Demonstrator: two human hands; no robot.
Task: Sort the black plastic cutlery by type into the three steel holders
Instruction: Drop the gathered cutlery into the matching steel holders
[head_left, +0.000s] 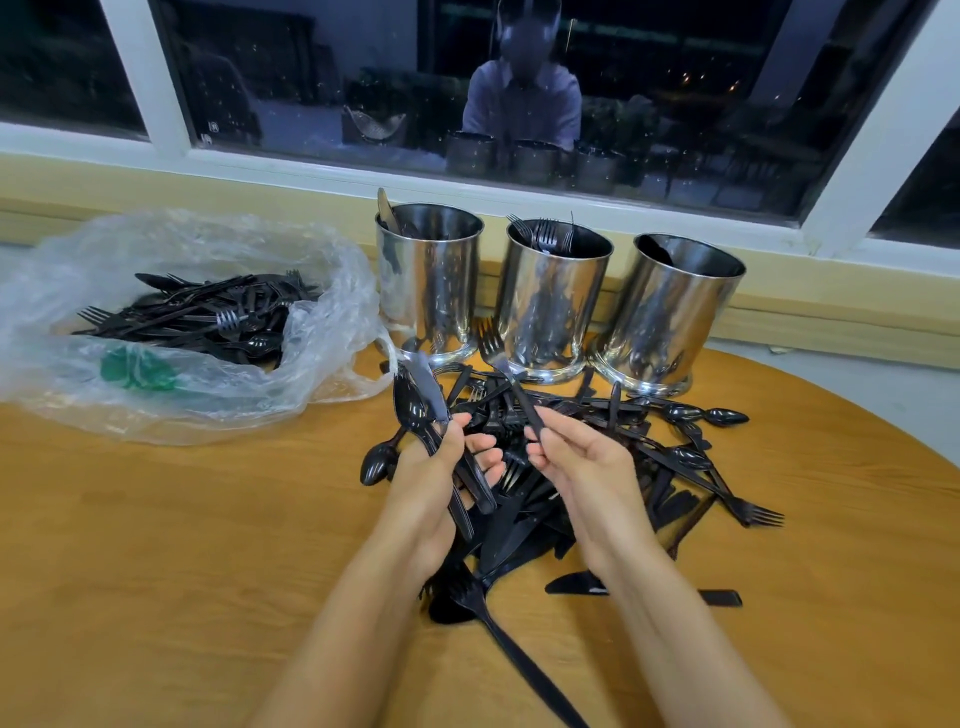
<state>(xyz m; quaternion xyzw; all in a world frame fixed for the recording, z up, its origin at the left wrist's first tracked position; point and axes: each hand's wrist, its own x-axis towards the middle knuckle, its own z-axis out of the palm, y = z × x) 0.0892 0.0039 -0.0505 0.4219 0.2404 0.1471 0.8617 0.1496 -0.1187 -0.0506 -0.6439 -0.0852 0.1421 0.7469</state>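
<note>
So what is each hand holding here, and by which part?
The left hand grips a knife and a spoon together by their handles. The right hand pinches a fork near the end of its handle.

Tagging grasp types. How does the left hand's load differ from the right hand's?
Count: the left hand grips a bundle of several pieces; the right hand holds one fork.
Type: the bundle mixes a spoon and a knife; the fork is alone.
Grip: left hand's fingers wrap the bundle; right hand pinches the fork's handle.
Shared: black plastic, held by the handles, heads up.
</note>
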